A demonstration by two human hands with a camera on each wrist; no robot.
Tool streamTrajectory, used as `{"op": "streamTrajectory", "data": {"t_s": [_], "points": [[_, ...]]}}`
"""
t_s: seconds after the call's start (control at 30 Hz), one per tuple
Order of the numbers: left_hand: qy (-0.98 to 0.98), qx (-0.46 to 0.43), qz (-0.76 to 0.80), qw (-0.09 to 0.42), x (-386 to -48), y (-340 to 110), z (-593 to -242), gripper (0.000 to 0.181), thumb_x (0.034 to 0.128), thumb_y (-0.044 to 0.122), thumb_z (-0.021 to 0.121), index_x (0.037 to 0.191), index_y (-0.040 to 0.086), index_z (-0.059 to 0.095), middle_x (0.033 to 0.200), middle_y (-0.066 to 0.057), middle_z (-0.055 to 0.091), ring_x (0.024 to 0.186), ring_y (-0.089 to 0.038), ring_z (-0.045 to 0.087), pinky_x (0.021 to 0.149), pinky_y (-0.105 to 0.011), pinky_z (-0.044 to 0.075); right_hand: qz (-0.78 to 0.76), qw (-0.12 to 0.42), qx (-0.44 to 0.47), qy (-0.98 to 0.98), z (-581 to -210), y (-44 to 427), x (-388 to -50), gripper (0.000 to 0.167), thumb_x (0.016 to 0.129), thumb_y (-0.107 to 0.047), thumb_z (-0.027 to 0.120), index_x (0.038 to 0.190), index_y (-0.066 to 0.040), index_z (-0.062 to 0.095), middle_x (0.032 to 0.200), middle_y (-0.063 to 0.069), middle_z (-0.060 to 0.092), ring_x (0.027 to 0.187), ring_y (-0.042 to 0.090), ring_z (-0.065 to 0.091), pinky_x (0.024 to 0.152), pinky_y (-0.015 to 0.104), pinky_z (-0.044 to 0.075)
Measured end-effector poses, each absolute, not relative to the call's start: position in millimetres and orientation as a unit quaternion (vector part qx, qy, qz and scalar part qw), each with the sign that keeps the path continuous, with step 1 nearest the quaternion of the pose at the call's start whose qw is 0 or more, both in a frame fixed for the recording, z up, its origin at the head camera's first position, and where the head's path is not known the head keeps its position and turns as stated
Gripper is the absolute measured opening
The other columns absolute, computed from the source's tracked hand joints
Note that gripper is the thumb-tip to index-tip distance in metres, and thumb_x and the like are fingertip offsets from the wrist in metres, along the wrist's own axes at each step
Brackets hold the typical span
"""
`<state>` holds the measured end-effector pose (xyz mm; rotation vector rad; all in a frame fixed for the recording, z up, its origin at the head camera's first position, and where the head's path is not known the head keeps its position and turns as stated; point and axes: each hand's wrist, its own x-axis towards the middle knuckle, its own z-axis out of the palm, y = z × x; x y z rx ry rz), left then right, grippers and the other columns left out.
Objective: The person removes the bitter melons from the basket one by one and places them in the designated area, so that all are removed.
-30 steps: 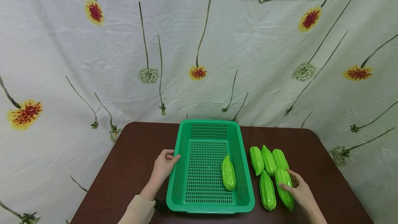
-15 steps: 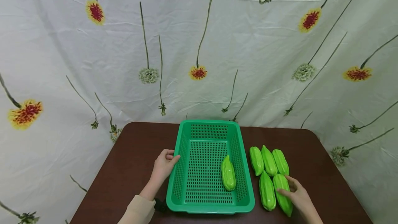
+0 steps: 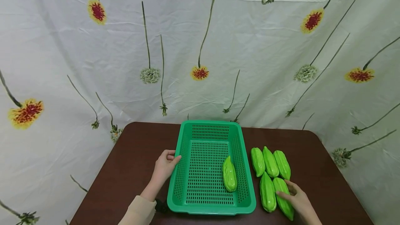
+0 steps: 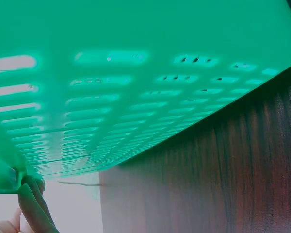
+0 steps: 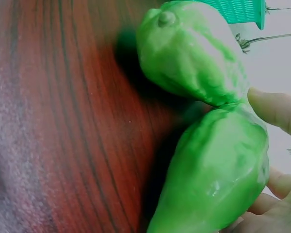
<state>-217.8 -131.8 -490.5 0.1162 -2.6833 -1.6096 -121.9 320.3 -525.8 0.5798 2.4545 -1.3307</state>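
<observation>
A green perforated plastic basket point(image 3: 206, 169) stands mid-table, with one light-green, ridged bitter melon point(image 3: 229, 176) lying inside near its right wall. My left hand point(image 3: 165, 165) grips the basket's left rim between thumb and fingers; the left wrist view shows the slotted side wall point(image 4: 136, 29) and some fingers point(image 4: 34, 204). Right of the basket, my right hand point(image 3: 297, 199) holds the nearest right bitter melon point(image 3: 283, 199) by its sides, thumb on the left. The right wrist view shows this melon point(image 5: 213, 174) low over the wood, touching or nearly touching another bitter melon point(image 5: 189, 48).
Three more bitter melons point(image 3: 270, 161) lie in a row behind, close together. Dark brown wood tabletop point(image 3: 131, 169) extends on both sides of the basket. A pale flowered cloth point(image 3: 175, 44) hangs behind the table's far edge. Something small and black point(image 3: 161, 206) lies by the left sleeve.
My right hand has shifted the front right bitter melon toward me and slightly left, beside its neighbour, opening a small gap to the row behind. The left hand and basket have stayed in place.
</observation>
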Motion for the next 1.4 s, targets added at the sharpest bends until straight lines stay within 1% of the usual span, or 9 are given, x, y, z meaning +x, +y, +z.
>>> {"op": "streamTrajectory", "data": {"t_s": [0.27,0.47,0.77,0.93,1.03,1.13,1.2,1.3,1.4], "points": [[-0.859,0.040,-0.511,0.010,-218.2,-131.0,-489.7,0.036,0.0954,0.020,0.066,0.123,-0.002,0.058,0.096,-0.014,0.059,0.089,-0.025,0.064,0.067,-0.031,0.049,-0.479,0.144,0.212,0.840,-524.1,322.4,-122.4,0.102,0.087,-0.052,0.070,0.152,0.009,0.020,0.147,0.042,0.027,0.130,0.057,0.036,0.096,0.058,0.045],[-0.858,0.038,-0.512,0.009,-218.1,-131.3,-489.3,0.036,0.0953,0.019,0.066,0.123,-0.002,0.058,0.096,-0.014,0.059,0.090,-0.027,0.064,0.068,-0.031,0.049,-0.492,0.137,0.218,0.832,-515.9,325.0,-124.8,0.103,0.088,-0.054,0.068,0.153,0.008,0.018,0.149,0.038,0.029,0.132,0.054,0.037,0.100,0.058,0.043],[-0.858,0.037,-0.512,0.006,-216.7,-132.3,-488.2,0.036,0.0962,0.020,0.066,0.123,-0.003,0.058,0.098,-0.015,0.059,0.091,-0.027,0.063,0.068,-0.032,0.050,-0.496,0.090,0.194,0.842,-483.0,326.8,-135.1,0.090,0.094,-0.045,0.064,0.156,-0.001,0.016,0.155,0.030,0.026,0.140,0.046,0.032,0.108,0.059,0.036],[-0.859,0.038,-0.511,0.007,-216.8,-132.3,-488.8,0.036,0.0959,0.020,0.066,0.123,-0.003,0.058,0.097,-0.015,0.059,0.090,-0.027,0.064,0.068,-0.033,0.050,-0.505,0.059,0.171,0.844,-459.1,321.0,-143.6,0.089,0.096,-0.044,0.063,0.158,-0.005,0.013,0.158,0.027,0.023,0.143,0.042,0.029,0.111,0.059,0.033],[-0.859,0.038,-0.510,0.008,-217.1,-132.2,-489.2,0.036,0.0957,0.020,0.066,0.122,-0.003,0.058,0.096,-0.015,0.059,0.089,-0.026,0.064,0.068,-0.033,0.050,-0.507,0.033,0.151,0.848,-445.9,314.0,-149.2,0.087,0.095,-0.043,0.064,0.158,-0.006,0.016,0.158,0.025,0.025,0.143,0.040,0.030,0.111,0.059,0.032],[-0.859,0.039,-0.511,0.008,-217.3,-132.3,-489.1,0.036,0.0957,0.021,0.066,0.122,-0.002,0.058,0.096,-0.014,0.060,0.089,-0.026,0.064,0.068,-0.032,0.050,-0.509,0.005,0.122,0.852,-434.2,305.6,-155.3,0.082,0.096,-0.041,0.064,0.157,-0.006,0.020,0.157,0.023,0.029,0.142,0.039,0.032,0.110,0.057,0.034],[-0.858,0.040,-0.512,0.006,-217.4,-132.5,-489.1,0.036,0.0957,0.021,0.066,0.122,-0.002,0.058,0.096,-0.014,0.060,0.089,-0.026,0.064,0.067,-0.032,0.050,-0.507,-0.008,0.104,0.856,-427.5,299.2,-159.9,0.079,0.096,-0.040,0.063,0.156,-0.006,0.022,0.155,0.021,0.032,0.141,0.037,0.035,0.109,0.052,0.037],[-0.857,0.040,-0.514,0.005,-217.7,-132.4,-489.1,0.035,0.0956,0.020,0.066,0.122,-0.002,0.059,0.096,-0.014,0.060,0.088,-0.026,0.064,0.067,-0.032,0.050,-0.503,-0.013,0.086,0.860,-418.6,287.6,-166.7,0.077,0.097,-0.041,0.062,0.155,-0.007,0.025,0.154,0.019,0.035,0.140,0.035,0.038,0.106,0.047,0.041],[-0.858,0.040,-0.513,0.006,-218.4,-131.8,-488.7,0.035,0.0953,0.020,0.067,0.122,-0.001,0.059,0.095,-0.013,0.060,0.088,-0.025,0.064,0.067,-0.031,0.050,-0.506,-0.011,0.073,0.859,-411.6,274.6,-172.9,0.076,0.097,-0.041,0.062,0.155,-0.008,0.027,0.153,0.018,0.037,0.139,0.035,0.039,0.106,0.048,0.042]]}}
